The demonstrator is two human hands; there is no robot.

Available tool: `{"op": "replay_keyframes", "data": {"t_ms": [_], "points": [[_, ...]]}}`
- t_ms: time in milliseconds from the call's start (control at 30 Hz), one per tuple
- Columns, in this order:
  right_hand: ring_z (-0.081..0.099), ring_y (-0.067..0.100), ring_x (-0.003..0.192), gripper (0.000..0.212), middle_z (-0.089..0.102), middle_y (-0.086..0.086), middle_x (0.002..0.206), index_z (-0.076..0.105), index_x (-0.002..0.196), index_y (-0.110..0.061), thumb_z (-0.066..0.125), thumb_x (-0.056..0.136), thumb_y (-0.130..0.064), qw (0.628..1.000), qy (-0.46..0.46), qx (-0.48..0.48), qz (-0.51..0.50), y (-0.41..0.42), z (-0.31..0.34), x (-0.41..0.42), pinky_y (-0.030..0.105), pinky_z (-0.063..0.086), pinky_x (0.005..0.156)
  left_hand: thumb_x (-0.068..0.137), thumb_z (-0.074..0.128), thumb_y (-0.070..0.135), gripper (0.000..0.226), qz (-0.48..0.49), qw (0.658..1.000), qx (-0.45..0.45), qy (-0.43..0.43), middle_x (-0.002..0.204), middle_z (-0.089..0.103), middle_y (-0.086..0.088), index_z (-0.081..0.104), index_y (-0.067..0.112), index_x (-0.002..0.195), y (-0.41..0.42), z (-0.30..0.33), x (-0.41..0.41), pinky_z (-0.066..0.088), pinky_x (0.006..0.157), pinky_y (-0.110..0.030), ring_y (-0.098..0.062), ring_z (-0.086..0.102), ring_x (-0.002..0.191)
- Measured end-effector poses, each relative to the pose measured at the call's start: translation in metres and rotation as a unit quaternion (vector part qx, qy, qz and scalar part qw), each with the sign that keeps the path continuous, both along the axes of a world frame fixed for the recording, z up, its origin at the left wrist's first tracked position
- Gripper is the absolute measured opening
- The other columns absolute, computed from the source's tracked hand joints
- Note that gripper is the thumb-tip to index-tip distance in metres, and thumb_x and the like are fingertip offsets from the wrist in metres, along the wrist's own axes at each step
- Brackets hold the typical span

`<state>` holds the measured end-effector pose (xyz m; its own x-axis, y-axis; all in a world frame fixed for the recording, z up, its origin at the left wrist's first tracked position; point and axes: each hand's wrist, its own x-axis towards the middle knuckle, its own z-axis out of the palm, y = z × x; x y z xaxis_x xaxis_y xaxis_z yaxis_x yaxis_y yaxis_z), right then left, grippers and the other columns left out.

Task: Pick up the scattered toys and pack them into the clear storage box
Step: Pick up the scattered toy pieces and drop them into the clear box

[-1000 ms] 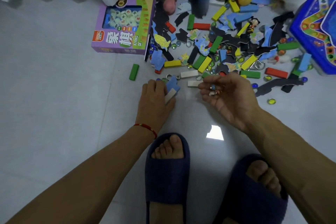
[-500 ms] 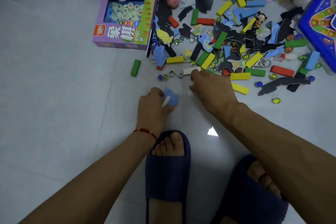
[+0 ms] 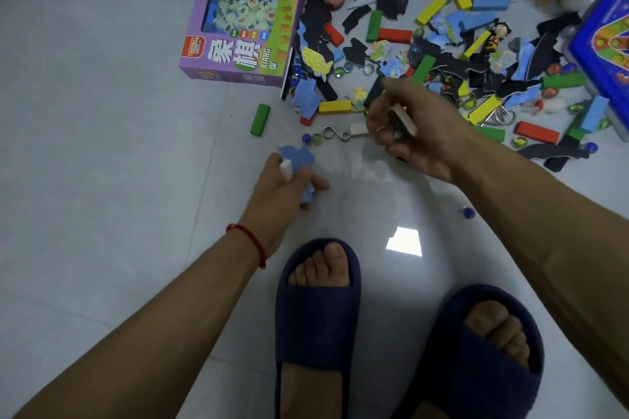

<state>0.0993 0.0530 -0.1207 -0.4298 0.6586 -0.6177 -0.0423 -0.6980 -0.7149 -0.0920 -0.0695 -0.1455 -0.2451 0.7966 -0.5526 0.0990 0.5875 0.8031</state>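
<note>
The step in hand is gathering: both hands are loading up with small pieces at the near edge of the toy pile, and nothing here shows packing yet. The clear storage box is not in view, so I cannot tell where it stands.

The left hand (image 3: pixel 284 182) hovers low over the floor (image 3: pixel 102 180), fingers curled around a blue foam piece (image 3: pixel 296 157) and a small white block (image 3: pixel 285 167) held against it. The right hand (image 3: pixel 413 133) is lifted just above the pile's edge, closed loosely on a pale wooden block (image 3: pixel 404 119); something small and dark seems tucked in the palm too, but it is too blurred to name.

The scattered toys lie mostly ahead and to the right: coloured blocks, dark and blue foam shapes, marbles. Closest to the hands are a metal ring puzzle (image 3: pixel 335 133), another white block (image 3: pixel 359 128) just beside it, and two marbles (image 3: pixel 311 138) near the left hand. A green block (image 3: pixel 260 119) lies apart on the left, below the purple game box (image 3: pixel 245 27). One blue marble (image 3: pixel 468 213) sits alone under the right forearm.

Both hands look nearly full. The next move probably calls for carrying these pieces to the box and releasing them, or first pinching one more item such as the ring puzzle without letting the held pieces slip. The marbles may roll if nudged.
</note>
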Motion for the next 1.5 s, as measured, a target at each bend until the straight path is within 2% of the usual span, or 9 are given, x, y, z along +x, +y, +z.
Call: {"op": "replay_keyframes", "data": {"t_ms": [167,433,533,667,733,933,1133,1267,1500], "points": [[0.064,0.021,0.089,0.028,0.069,0.008,0.098,0.068,0.112,-0.016,0.055,0.097,-0.036,0.771,-0.391,0.438,0.248,0.007,-0.027,-0.043,0.031,0.047,0.07,0.104,0.036,0.014,0.024,0.129,0.971,-0.014,-0.199,0.085,0.069,-0.005,0.058,0.008,0.104,0.009,0.009,-0.012,0.058,0.062,-0.027,-0.019,0.066,0.075],[0.062,0.039,0.091,0.047,0.063,0.016,0.105,0.031,0.145,-0.008,0.046,0.102,-0.019,0.558,-0.54,0.537,0.329,-0.004,-0.051,-0.066,0.036,0.033,0.06,0.1,0.039,0.022,0.029,0.208,0.914,-0.076,-0.341,0.083,0.062,-0.006,0.06,0.003,0.097,0.014,0.025,-0.015,0.053,0.067,-0.031,-0.019,0.059,0.075],[0.06,0.04,0.1,0.037,0.061,0.021,0.113,0.04,0.133,0.001,0.045,0.102,-0.017,0.61,-0.517,0.51,0.317,-0.011,-0.038,-0.063,0.037,0.031,0.066,0.098,0.042,0.026,0.028,0.236,0.907,-0.064,-0.344,0.082,0.061,-0.006,0.06,0.004,0.096,0.01,0.032,-0.01,0.053,0.065,-0.032,-0.019,0.06,0.073],[0.044,0.022,0.056,0.025,0.048,0.01,0.068,0.052,0.085,-0.009,0.048,0.099,-0.028,0.926,-0.274,0.187,0.179,-0.032,0.01,-0.024,0.03,0.029,0.051,0.099,0.04,0.03,0.032,0.269,0.888,-0.039,-0.37,0.094,0.058,-0.006,0.058,0.008,0.115,-0.001,0.05,0.004,0.047,0.076,-0.038,-0.024,0.058,0.082],[0.021,0.016,0.05,0.019,0.025,0.003,0.063,0.042,0.076,-0.016,0.042,0.095,-0.022,0.994,-0.07,-0.016,0.077,-0.051,0.044,0.017,0.025,0.015,0.04,0.1,0.037,0.036,0.04,0.232,0.888,-0.041,-0.395,0.101,0.061,-0.008,0.056,0.01,0.123,-0.004,0.068,0.022,0.046,0.082,-0.042,-0.027,0.06,0.091],[0.022,0.018,0.055,0.01,0.038,0.009,0.065,0.044,0.071,-0.009,0.037,0.07,-0.016,0.958,0.153,-0.028,-0.239,-0.14,0.148,0.151,0.025,0.009,0.044,0.097,0.043,0.037,0.051,-0.034,0.906,-0.078,-0.415,0.119,0.059,-0.017,0.047,0.008,0.139,0.013,0.165,0.123,0.05,0.084,-0.043,-0.037,0.06,0.105],[0.053,0.025,0.075,0.021,0.048,0.012,0.082,0.051,0.083,-0.006,0.041,0.088,-0.025,0.787,0.125,-0.066,-0.601,-0.253,0.221,0.284,0.032,0.057,0.067,0.088,0.059,0.037,0.051,-0.362,0.858,-0.151,-0.332,0.116,0.052,-0.02,0.052,0.002,0.126,0.011,0.275,0.278,0.053,0.091,-0.051,-0.039,0.059,0.096],[0.056,0.047,0.11,0.048,0.053,0.026,0.117,0.049,0.116,0.006,0.046,0.088,-0.034,0.744,0.087,-0.116,-0.652,-0.311,0.241,0.342,0.066,0.039,0.099,0.09,0.059,0.039,0.062,-0.493,0.816,-0.167,-0.253,0.141,0.036,-0.018,0.037,0.01,0.141,-0.024,0.327,0.37,0.044,0.1,-0.057,-0.04,0.044,0.126],[0.049,0.043,0.125,0.068,0.042,0.028,0.138,0.041,0.139,0.007,0.053,0.086,-0.034,0.723,0.03,-0.059,-0.688,-0.326,0.26,0.352,0.049,0.042,0.107,0.092,0.06,0.031,0.039,-0.471,0.87,-0.078,-0.12,0.127,0.052,-0.02,0.057,0.011,0.126,-0.029,0.334,0.353,0.052,0.094,-0.051,-0.037,0.055,0.113]]}}
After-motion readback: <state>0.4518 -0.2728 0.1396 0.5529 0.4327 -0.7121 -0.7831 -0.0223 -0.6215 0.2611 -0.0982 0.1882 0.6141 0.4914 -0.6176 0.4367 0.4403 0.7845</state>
